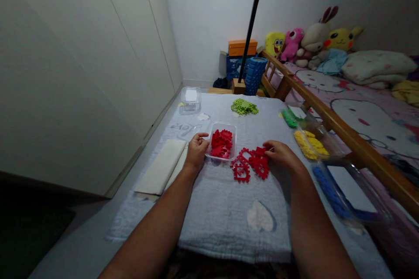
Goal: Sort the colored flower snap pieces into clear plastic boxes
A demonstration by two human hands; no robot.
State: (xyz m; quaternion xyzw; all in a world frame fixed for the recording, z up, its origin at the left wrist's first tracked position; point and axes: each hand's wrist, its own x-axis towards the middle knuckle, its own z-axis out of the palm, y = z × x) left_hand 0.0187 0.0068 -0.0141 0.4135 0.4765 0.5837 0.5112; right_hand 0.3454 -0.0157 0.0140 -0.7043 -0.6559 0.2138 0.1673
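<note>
touching tub: my left hand [196, 150] is at the left wall of the tub [234, 139]; from this far off i cannot tell if that grip is pinching or only resting.
touching red: my right hand [280, 154] has its fingertips at the right edge of the loose red [258, 163]; whether that grip has closed on a piece, i cannot tell.
red inside: a heap of red pieces [221, 143] sits in the tub; i judge that share done.
red outside: the loose red lies on the counter [222, 213], just right of the tub and nearer me; i judge that share left.
lime pile [244, 106]: unboxed, beyond the tub.
blue [329, 187], yellow [310, 144], green [289, 118]: each boxed, along the right side.
left edge: paper [162, 168] lies on this side, with the cupboard [98, 65] beyond.
right edge: boxes and bed rail [327, 118] crowd it; i judge it tight for my right elbow.
room: most between my forearms, over the heart print [261, 216], and some between tub and lime pile.
</note>
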